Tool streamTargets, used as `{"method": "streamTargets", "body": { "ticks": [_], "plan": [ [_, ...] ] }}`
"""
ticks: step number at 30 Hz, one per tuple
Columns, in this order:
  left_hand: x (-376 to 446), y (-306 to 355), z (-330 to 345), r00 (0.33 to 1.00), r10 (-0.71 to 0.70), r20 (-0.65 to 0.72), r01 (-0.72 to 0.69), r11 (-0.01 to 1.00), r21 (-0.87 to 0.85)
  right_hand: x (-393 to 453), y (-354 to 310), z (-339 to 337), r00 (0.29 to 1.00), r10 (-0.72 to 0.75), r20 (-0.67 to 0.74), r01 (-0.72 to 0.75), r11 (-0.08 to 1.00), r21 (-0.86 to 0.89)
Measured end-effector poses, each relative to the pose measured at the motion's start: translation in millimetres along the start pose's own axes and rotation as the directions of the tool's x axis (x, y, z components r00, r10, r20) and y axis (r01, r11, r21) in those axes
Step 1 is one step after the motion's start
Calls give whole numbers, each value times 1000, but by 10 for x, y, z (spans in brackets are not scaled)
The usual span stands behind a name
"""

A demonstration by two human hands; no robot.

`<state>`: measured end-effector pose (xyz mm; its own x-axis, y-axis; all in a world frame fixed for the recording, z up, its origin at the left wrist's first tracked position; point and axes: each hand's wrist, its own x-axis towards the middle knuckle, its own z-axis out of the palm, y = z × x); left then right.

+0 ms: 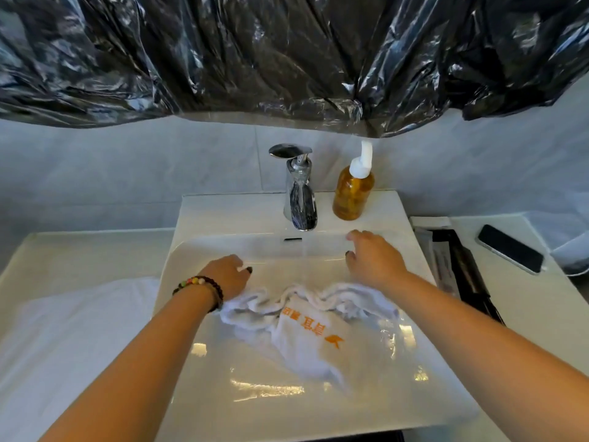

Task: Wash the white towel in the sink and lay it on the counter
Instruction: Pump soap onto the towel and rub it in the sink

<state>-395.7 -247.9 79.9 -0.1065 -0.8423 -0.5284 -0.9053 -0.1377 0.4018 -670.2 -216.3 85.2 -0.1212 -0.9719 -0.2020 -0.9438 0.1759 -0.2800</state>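
- Counter, left section [79, 250]: pale, flat surface running from the wall up to the basin's left rim. A white cloth or sheet [63, 330] lies on its near part; the far strip beside the wall is bare.
- Your left hand [228, 275]: wrist wears a beaded bracelet [204, 287]. The fingers curl down onto the left end of the towel, inside the basin just past its left rim; it appears to grip the cloth, though the fingertips are hidden.
- Sink [223, 215]: white rectangular basin with a shallow bowl. The near rim runs along the bottom edge of the view.
- White towel [306, 327]: bunched across the middle of the bowl, orange print facing up, one corner trailing toward the near rim. It spans the gap between your two hands.
- Faucet [298, 189]: chrome, upright on the back ledge, spout over the bowl's far wall.
- Soap bottle [353, 193]: amber with a white pump, just right of the faucet.
- Your right hand [373, 258]: fingers spread and relaxed, holding nothing, above the bowl's far right part, just beyond the towel's right end.
- Counter, right section [541, 301]: a dark boxed item [459, 266] lies along the basin's right rim; a phone [510, 248] rests further right, apart from it.
- Black plastic sheeting [287, 59]: hangs across the wall above, its lower edge close over the pump.
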Motion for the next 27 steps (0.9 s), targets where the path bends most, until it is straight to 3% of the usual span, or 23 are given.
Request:
{"method": "streamTargets", "body": {
  "ticks": [2,5,7,10,14,18,21,23,25,27],
  "plan": [
    [-14,24,203,986,115,-121,-104,990,93,-199,-39,256,994,-95,-52,98,993,60],
    [-122,8,741,933,355,-60,-307,871,383,-536,-76,890,960,-281,-5,278,952,-126],
    [-135,-104,1015,900,434,-44,-338,758,558,-638,-43,1208,949,-315,28,313,926,-212],
    [-58,-224,1267,849,510,-136,-348,734,583,-568,-24,1366,939,-338,-61,321,927,-193],
    [173,-157,1312,725,591,-353,-338,752,565,-281,-63,1371,878,-397,-266,356,915,-191],
    [438,-76,1239,668,621,-410,-340,745,574,41,-99,1324,814,-432,-388,372,901,-222],
    [498,-13,1177,684,596,-422,-338,771,540,158,-87,1301,808,-453,-377,387,890,-239],
    [466,51,1107,765,541,-349,-325,793,515,167,-121,1237,832,-454,-318,393,888,-239],
    [417,134,976,859,440,-262,-288,838,464,213,-174,1061,904,-399,-152,371,910,-184],
    [430,213,795,928,340,-152,-277,903,328,298,-222,774,950,-253,182,259,966,-13]
  ]
}}
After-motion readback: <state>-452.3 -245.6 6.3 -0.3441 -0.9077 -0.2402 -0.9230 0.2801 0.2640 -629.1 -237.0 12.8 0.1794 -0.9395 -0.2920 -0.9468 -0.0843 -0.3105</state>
